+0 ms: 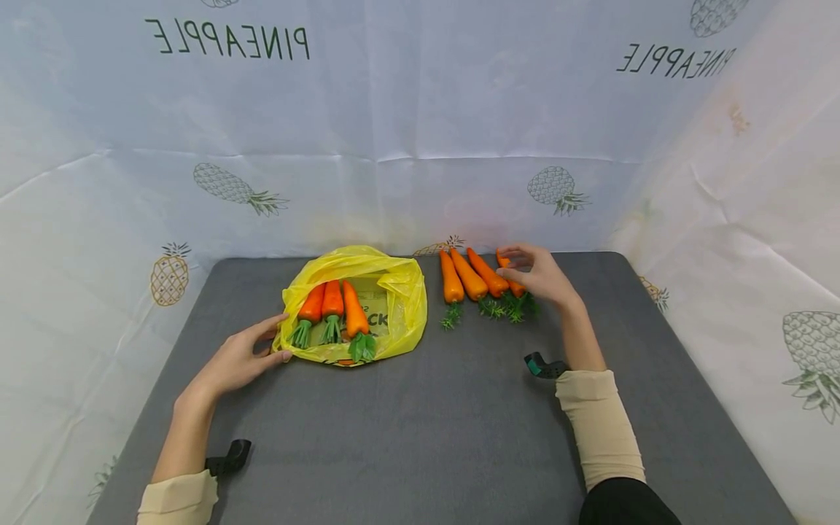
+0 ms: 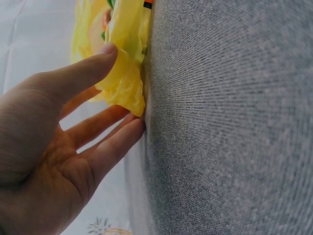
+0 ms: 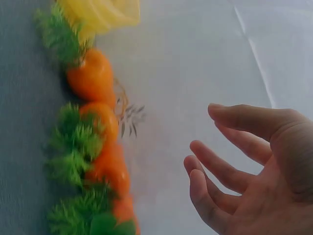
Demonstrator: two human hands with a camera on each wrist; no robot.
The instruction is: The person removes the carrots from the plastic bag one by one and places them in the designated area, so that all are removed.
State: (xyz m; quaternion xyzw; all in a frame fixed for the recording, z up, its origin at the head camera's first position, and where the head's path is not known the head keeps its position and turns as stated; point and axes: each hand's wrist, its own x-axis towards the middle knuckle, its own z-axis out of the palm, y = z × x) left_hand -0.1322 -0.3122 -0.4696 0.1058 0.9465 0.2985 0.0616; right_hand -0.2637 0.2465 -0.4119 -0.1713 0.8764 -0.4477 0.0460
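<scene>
A yellow plastic bag lies with its mouth facing the near side, and three orange carrots with green tops rest in its opening. My left hand is at the bag's left edge, thumb in front and fingers by the lower corner; in the left wrist view the thumb overlaps the yellow plastic. To the right of the bag, several carrots lie in a row, leafy ends toward me. Over the rightmost carrot hovers my right hand, fingers loosely bent and apart, partly covering it. The right wrist view shows nothing between those fingers.
Everything lies on a grey cloth-covered table. Behind it hangs a pale curtain printed with pineapples, rising close behind the bag and the carrot row. Black wrist cameras stick out from both wrists.
</scene>
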